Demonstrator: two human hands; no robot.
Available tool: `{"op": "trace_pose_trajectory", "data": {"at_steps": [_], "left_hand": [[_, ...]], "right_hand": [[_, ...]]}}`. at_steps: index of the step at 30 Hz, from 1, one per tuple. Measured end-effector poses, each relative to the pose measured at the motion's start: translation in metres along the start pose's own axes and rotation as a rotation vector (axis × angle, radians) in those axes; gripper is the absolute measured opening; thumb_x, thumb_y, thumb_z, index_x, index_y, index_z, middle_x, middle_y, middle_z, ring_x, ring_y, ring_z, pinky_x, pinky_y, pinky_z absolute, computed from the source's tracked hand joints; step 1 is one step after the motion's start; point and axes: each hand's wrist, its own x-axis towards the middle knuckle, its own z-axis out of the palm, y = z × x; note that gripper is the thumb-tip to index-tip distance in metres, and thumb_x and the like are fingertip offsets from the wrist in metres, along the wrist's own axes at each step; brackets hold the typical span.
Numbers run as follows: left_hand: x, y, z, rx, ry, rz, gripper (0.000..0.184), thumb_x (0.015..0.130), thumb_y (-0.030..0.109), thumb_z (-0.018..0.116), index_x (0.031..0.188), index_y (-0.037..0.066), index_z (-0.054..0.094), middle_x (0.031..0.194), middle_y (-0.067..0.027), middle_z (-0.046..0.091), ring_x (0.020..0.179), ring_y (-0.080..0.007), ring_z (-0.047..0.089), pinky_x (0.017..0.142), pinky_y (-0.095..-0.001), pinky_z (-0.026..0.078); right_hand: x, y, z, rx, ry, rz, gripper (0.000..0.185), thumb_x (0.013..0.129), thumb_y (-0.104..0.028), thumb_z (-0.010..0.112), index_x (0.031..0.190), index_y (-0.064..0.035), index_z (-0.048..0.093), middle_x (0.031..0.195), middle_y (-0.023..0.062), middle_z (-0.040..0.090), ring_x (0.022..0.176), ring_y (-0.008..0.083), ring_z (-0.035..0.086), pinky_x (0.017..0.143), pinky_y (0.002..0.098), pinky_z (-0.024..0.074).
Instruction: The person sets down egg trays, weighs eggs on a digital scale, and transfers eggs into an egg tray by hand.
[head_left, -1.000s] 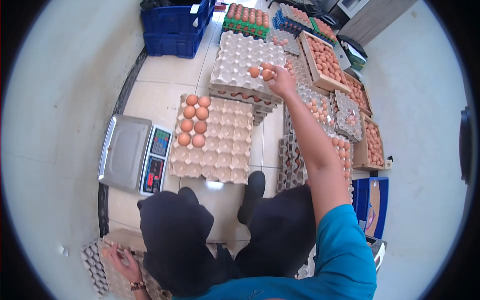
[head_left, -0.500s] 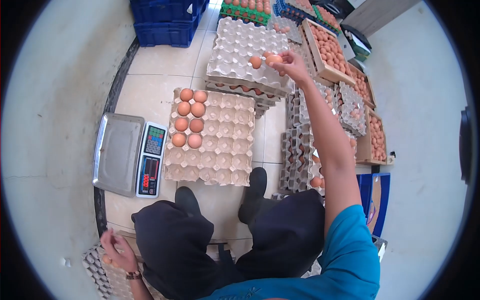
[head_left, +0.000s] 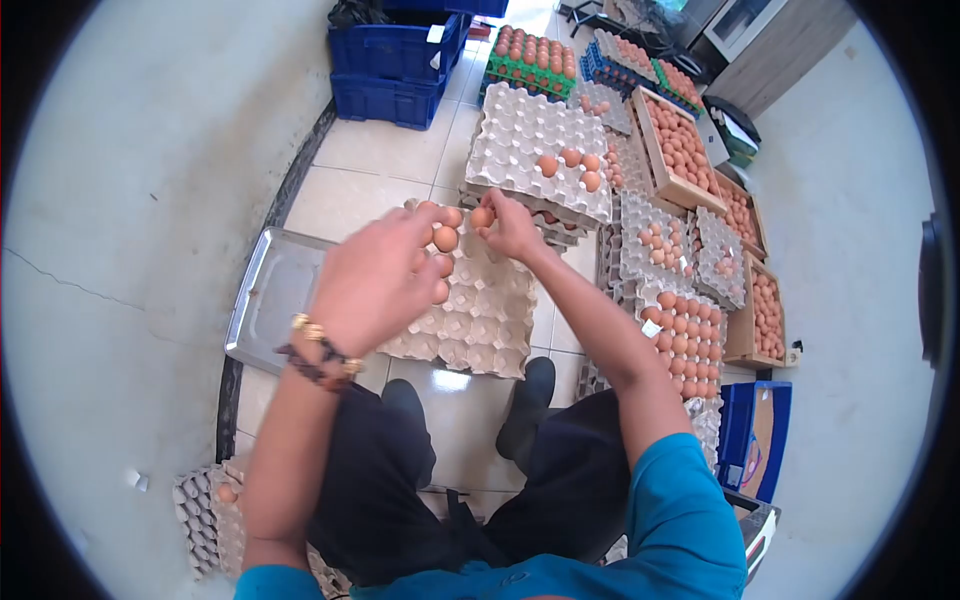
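A beige egg tray point(head_left: 487, 318) lies on the tiled floor before me, with several brown eggs point(head_left: 445, 239) in its left cups. My right hand point(head_left: 510, 228) pinches a single egg point(head_left: 482, 217) over the tray's far edge. Reaching in from the left, my left hand point(head_left: 372, 272) hovers above the tray's left side and hides part of the eggs there. Its fingers are blurred and partly behind the hand, so whether it holds an egg cannot be seen. Behind, a stack of grey egg trays point(head_left: 520, 140) carries a few loose eggs point(head_left: 570, 157) on top.
A weighing scale's metal pan point(head_left: 275, 290) stands left, its display hidden by my arm. Blue crates point(head_left: 390, 95) sit at the far left. To the right are a full egg tray point(head_left: 690, 340), wooden egg boxes point(head_left: 680, 150) and a blue bin point(head_left: 755, 430).
My right hand has come from the grey tray stack down to the beige tray with an egg. My left hand has swung from the lower left to over the beige tray. The view has shifted.
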Motion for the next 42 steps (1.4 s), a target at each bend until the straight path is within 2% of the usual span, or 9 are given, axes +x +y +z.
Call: {"op": "trace_pose_trajectory", "data": {"at_steps": [6,12,18,21,26,29,33,39,42], "left_hand": [[-0.006,0.013,0.07,0.235,-0.345,-0.04,0.042,0.085,0.026,0.064,0.124,0.01,0.057,0.108,-0.013,0.064,0.097,-0.0315,0.065,0.08,-0.0451,0.052],[0.008,0.011,0.064,0.247,-0.479,0.015,0.047,0.084,0.027,0.067,0.126,0.01,0.057,0.109,-0.0142,0.063,0.095,-0.0317,0.065,0.079,-0.0444,0.052],[0.014,0.019,0.076,0.314,-0.459,0.115,0.046,0.087,0.038,0.063,0.123,0.009,0.059,0.104,-0.0127,0.065,0.102,-0.0282,0.063,0.078,-0.0417,0.052],[0.014,0.025,0.08,0.343,-0.487,0.09,0.047,0.087,0.039,0.063,0.123,0.009,0.058,0.101,-0.0121,0.064,0.102,-0.0278,0.061,0.079,-0.0416,0.051],[0.012,0.024,0.08,0.284,-0.449,0.086,0.048,0.088,0.04,0.063,0.124,0.009,0.056,0.1,-0.0121,0.064,0.099,-0.0283,0.061,0.077,-0.0422,0.05],[0.011,0.023,0.078,0.281,-0.433,0.092,0.049,0.088,0.039,0.063,0.125,0.008,0.055,0.1,-0.0122,0.063,0.098,-0.0278,0.062,0.076,-0.0419,0.05],[0.015,0.029,0.076,0.271,-0.509,0.05,0.05,0.088,0.039,0.062,0.126,0.008,0.054,0.102,-0.0121,0.062,0.095,-0.0271,0.063,0.076,-0.041,0.049],[0.016,0.027,0.081,0.279,-0.497,0.043,0.049,0.088,0.039,0.063,0.126,0.009,0.055,0.1,-0.0115,0.063,0.094,-0.027,0.064,0.074,-0.0389,0.05],[0.02,0.02,0.083,0.31,-0.445,0.097,0.049,0.087,0.036,0.065,0.126,0.009,0.055,0.1,-0.0108,0.062,0.095,-0.0276,0.063,0.075,-0.0392,0.05]], "right_hand": [[-0.005,0.015,0.02,-0.081,0.067,-0.103,0.015,0.077,-0.008,0.067,0.09,-0.0053,0.061,0.091,0.0147,0.065,0.094,0.0351,0.062,0.081,0.0457,0.0494],[0.024,0.03,-0.055,-0.177,0.714,-0.238,0.022,0.073,-0.009,0.066,0.094,-0.0044,0.068,0.088,0.0142,0.067,0.083,0.0322,0.065,0.077,0.0436,0.0523],[0.066,0.087,-0.099,-0.241,0.117,0.144,0.04,0.066,-0.013,0.071,0.106,-0.0081,0.072,0.097,0.0151,0.072,0.09,0.0297,0.069,0.083,0.0383,0.0533],[0.073,0.1,-0.108,-0.251,0.083,0.095,0.039,0.065,-0.016,0.076,0.104,-0.0092,0.073,0.096,0.0145,0.073,0.091,0.0286,0.07,0.082,0.0373,0.0538],[0.071,0.126,-0.132,0.998,0.35,0.403,0.028,0.075,-0.02,0.07,0.094,0.0008,0.07,0.082,0.0075,0.068,0.069,0.0164,0.063,0.066,0.0263,0.0521],[0.073,0.139,-0.146,1.275,0.452,0.514,0.026,0.076,-0.019,0.068,0.091,0.0009,0.068,0.079,0.0084,0.067,0.066,0.0165,0.061,0.067,0.0256,0.0522],[0.085,0.135,-0.148,-0.204,0.113,0.443,0.037,0.074,-0.019,0.069,0.108,-0.0066,0.071,0.098,0.0162,0.072,0.088,0.0273,0.07,0.08,0.0358,0.0549],[0.105,0.116,-0.139,-0.513,-0.099,0.445,0.043,0.069,-0.023,0.076,0.112,-0.0197,0.073,0.099,0.0121,0.073,0.097,0.0308,0.07,0.084,0.0385,0.0544],[0.097,0.134,-0.147,-0.334,-0.031,0.325,0.04,0.072,-0.024,0.078,0.109,-0.0095,0.073,0.094,0.0144,0.074,0.09,0.028,0.071,0.079,0.0356,0.0555]]}}
